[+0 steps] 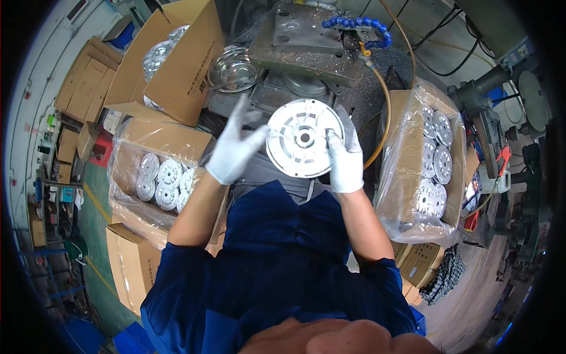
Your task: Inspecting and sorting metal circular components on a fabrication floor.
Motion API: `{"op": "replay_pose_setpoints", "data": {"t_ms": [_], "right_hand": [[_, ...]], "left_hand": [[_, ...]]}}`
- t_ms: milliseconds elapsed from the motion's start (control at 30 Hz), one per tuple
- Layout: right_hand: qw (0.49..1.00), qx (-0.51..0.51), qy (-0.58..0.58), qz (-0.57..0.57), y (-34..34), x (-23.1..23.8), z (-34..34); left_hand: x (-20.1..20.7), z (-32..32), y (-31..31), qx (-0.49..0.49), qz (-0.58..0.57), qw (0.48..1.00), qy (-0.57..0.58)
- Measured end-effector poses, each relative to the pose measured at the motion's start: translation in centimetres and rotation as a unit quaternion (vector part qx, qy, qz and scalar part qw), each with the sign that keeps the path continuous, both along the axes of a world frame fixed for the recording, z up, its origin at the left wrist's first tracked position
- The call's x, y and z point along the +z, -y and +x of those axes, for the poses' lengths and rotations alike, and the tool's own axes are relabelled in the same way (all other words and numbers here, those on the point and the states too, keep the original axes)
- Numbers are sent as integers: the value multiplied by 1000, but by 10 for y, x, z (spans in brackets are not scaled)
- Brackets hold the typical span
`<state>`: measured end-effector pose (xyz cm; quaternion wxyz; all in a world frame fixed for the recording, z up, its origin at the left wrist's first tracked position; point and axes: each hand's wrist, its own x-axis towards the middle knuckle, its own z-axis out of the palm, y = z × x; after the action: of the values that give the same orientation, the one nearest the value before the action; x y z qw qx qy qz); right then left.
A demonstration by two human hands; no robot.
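Observation:
A round silver cast metal disc (304,138) with a centre hole and ribs is held up in front of me, face toward the camera. My right hand (345,160), in a white glove, grips its right edge. Just left of the disc, my white-gloved left hand (237,146) has its fingers spread, and its fingertips are at or near the disc's left rim; it looks blurred.
A plastic-lined cardboard box (407,177) of similar discs stands at my right, another lined box (135,177) of discs at my left. Ahead is a press machine block (306,41) with a blue segmented coolant hose (359,25), a metal bowl (233,71) and an open carton (177,65).

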<state>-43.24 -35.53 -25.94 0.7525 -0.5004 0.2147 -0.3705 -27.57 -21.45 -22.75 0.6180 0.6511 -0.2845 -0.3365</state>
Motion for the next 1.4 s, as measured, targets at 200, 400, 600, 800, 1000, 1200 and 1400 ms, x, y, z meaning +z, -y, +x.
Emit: {"op": "replay_pose_setpoints", "data": {"t_ms": [200, 400, 600, 800, 1000, 1200, 1400], "right_hand": [[998, -3, 24, -60, -5, 0, 19], [978, 104, -170, -55, -5, -37, -30], [950, 133, -277, 51, -27, -118, -81], [929, 110, -336, 108, -36, -155, -108], [912, 109, -394, 34, -28, -154, -107], [892, 135, -430, -28, -17, -208, -105], [839, 178, -488, -162, -20, -187, -97]], "left_hand": [[-24, -10, 64, 87, -101, 991, 25], [6, 71, 98, 119, -13, 953, 280], [37, 140, 174, 87, 73, 938, 329], [57, 145, 213, 99, 227, 873, 419], [54, 136, 205, 113, 325, 864, 368], [41, 139, 207, 138, 246, 885, 370], [43, 141, 217, 126, 306, 870, 367]]}}
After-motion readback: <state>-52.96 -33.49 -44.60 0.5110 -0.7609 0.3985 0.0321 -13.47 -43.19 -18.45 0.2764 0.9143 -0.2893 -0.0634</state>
